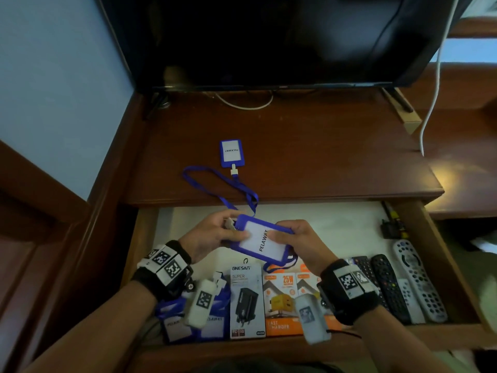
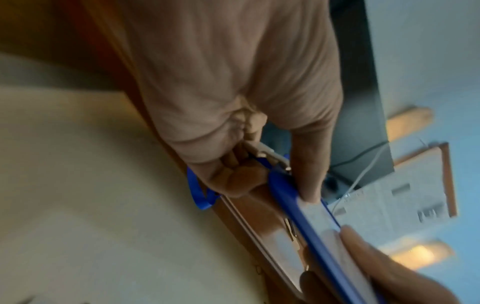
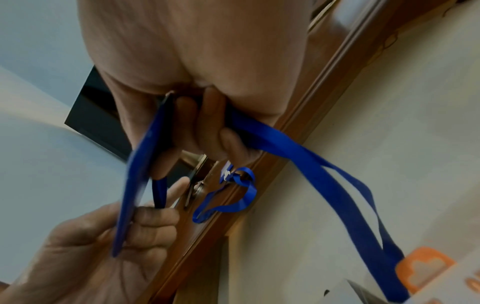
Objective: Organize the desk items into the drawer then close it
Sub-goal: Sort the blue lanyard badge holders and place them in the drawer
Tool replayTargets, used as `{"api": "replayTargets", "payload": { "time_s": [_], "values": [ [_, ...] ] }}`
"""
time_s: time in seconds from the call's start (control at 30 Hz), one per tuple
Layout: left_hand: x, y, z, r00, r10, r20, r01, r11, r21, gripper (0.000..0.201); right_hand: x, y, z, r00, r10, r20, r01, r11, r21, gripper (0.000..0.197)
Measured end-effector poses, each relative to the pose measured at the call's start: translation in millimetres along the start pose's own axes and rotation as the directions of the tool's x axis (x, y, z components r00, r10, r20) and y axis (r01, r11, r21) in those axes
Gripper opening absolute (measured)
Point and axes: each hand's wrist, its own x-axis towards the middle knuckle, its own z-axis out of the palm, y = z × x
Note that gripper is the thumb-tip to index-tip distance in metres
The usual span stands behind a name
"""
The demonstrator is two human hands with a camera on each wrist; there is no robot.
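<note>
Your left hand point(image 1: 212, 235) and right hand point(image 1: 298, 242) both pinch 1 badge holder point(image 1: 262, 239) above the open drawer point(image 1: 441, 254). Tuck its lanyard point(image 3: 324, 170), lay it inside; 1 badge point(image 1: 230, 153) waits on the bench point(image 1: 322, 146).

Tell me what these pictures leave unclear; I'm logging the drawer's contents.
- Badge holders at the drawer's front left: count unclear in the head view, left wrist gear covers them.
- Orange charger boxes: partly hidden there by the right wrist.
- Held badge holder: label unreadable in both wrist views, edge-on and blurred.
- Black item at the drawer's right rear: too dark to identify.
</note>
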Motion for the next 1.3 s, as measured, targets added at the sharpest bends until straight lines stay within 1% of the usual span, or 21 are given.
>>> {"api": "replayTargets", "payload": {
  "time_s": [0.07, 0.1, 0.17, 0.2, 0.23, 0.27, 0.33, 0.4, 0.47, 0.53, 0.6, 0.7, 0.8, 0.93, 1.03, 1.1, 1.13, 1.17, 1.23, 1.27, 1.3],
  "values": [
    [-2, -2, 0, 1.0, 0.026, 0.018, -0.028, 0.988, 0.155, 0.042, -1, 3, 0, 1.0, 0.002, -0.017, -0.001, 0.999, 0.051, 0.017],
    [-3, -4, 1, 1.0, 0.027, 0.003, -0.027, 0.976, 0.215, 0.036, -1, 5, 1, 0.999, 0.008, -0.042, -0.004, 0.995, 0.099, 0.015],
    [-5, -8, 6, 1.0, 0.023, -0.013, -0.018, 0.953, 0.303, 0.024, 1, 6, 4, 0.994, 0.034, -0.101, -0.013, 0.979, 0.203, 0.009],
    [-5, -11, 9, 1.0, 0.016, -0.008, -0.012, 0.945, 0.328, 0.02, 2, 7, 5, 0.991, 0.049, -0.125, -0.018, 0.972, 0.234, 0.011],
    [-5, -13, 13, 1.0, 0.014, -0.006, -0.011, 0.939, 0.342, 0.02, 4, 6, 7, 0.988, 0.059, -0.142, -0.022, 0.969, 0.245, 0.012],
    [-4, -15, 15, 1.0, 0.023, -0.011, -0.017, 0.937, 0.349, 0.025, 7, 6, 10, 0.986, 0.063, -0.154, -0.023, 0.968, 0.249, 0.011],
    [-1, -15, 16, 0.999, 0.033, -0.037, -0.02, 0.952, 0.305, 0.032, 9, 2, 12, 0.984, 0.059, -0.169, -0.015, 0.968, 0.252, 0.007],
    [1, -13, 13, 0.999, 0.029, -0.032, -0.021, 0.975, 0.223, 0.02, 10, 0, 13, 0.983, 0.063, -0.17, -0.016, 0.963, 0.268, 0.005],
    [3, -12, 11, 0.999, 0.032, -0.027, -0.025, 0.974, 0.224, 0.013, 11, 2, 12, 0.984, 0.071, -0.165, -0.023, 0.961, 0.276, 0.01],
    [5, -10, 9, 0.997, 0.048, -0.052, -0.034, 0.969, 0.243, 0.01, 10, 5, 11, 0.984, 0.073, -0.165, -0.035, 0.974, 0.224, 0.015],
    [8, -8, 9, 0.99, 0.074, -0.12, -0.051, 0.981, 0.186, 0.01, 8, 8, 11, 0.987, 0.051, -0.154, -0.024, 0.985, 0.172, 0.013],
    [13, -4, 12, 0.956, 0.131, -0.261, -0.124, 0.991, 0.043, 0.01, 6, 11, 11, 0.994, 0.017, -0.108, -0.004, 0.993, 0.12, 0.02],
    [18, -2, 18, 0.915, 0.168, -0.367, -0.199, 0.979, -0.048, 0.013, 6, 10, 13, 0.997, -0.003, -0.077, 0.007, 0.999, 0.05, 0.02],
    [21, -1, 27, 0.876, 0.148, -0.459, -0.261, 0.946, -0.194, 0.011, 11, 11, 14, 0.992, -0.036, -0.117, 0.022, 0.993, -0.119, 0.022],
    [23, -1, 29, 0.862, 0.138, -0.488, -0.286, 0.927, -0.244, 0.012, 16, 14, 15, 0.996, -0.023, -0.091, 0.009, 0.988, -0.157, 0.023],
    [25, -1, 28, 0.848, 0.145, -0.509, -0.3, 0.924, -0.238, 0.014, 18, 14, 17, 0.997, -0.01, -0.082, -0.006, 0.981, -0.194, 0.024],
    [26, -1, 27, 0.837, 0.156, -0.525, -0.304, 0.93, -0.209, 0.015, 18, 13, 18, 0.997, -0.01, -0.075, -0.007, 0.977, -0.215, 0.024],
    [27, -1, 25, 0.82, 0.17, -0.547, -0.301, 0.94, -0.16, 0.017, 18, 11, 19, 0.998, -0.012, -0.061, -0.003, 0.971, -0.238, 0.024],
    [29, -3, 19, 0.782, 0.221, -0.582, -0.275, 0.962, -0.004, 0.015, 16, 5, 23, 0.999, -0.029, -0.019, 0.023, 0.959, -0.284, 0.024],
    [29, -4, 17, 0.772, 0.25, -0.585, -0.257, 0.964, 0.072, 0.012, 14, 1, 25, 0.999, -0.043, 0.005, 0.042, 0.953, -0.3, 0.024],
    [30, -7, 14, 0.774, 0.274, -0.571, -0.234, 0.961, 0.145, 0.009, 13, -2, 27, 0.998, -0.053, 0.024, 0.058, 0.951, -0.305, 0.025]
  ]
}}
